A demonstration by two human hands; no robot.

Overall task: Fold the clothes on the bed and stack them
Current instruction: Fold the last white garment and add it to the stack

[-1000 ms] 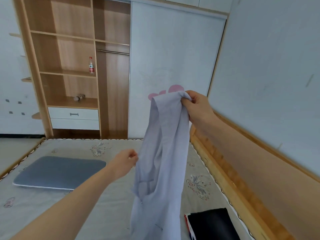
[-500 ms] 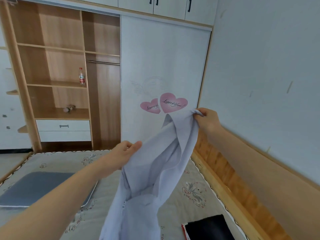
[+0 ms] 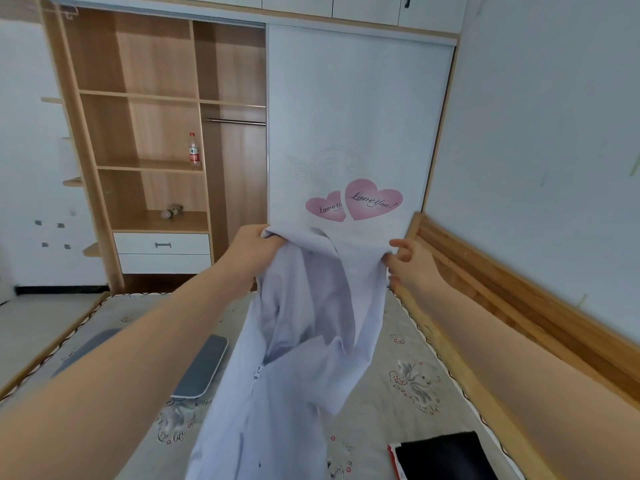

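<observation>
Two hands: both now held the pale shirt's top edge.
Left hand: newly gripped one corner.
Right hand: pinched the other.
Meaning: shirt spread, ready for folding.

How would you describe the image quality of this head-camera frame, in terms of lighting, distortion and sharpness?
Head view: soft, even daylight with only faint shadows and no harsh glare; wide-angle distortion bows the wardrobe and bed frame and stretches the forearms at the edges; the pale lilac shirt, gripped by the left hand and the right hand, looks slightly soft, and the heart lettering stays readable.
</observation>
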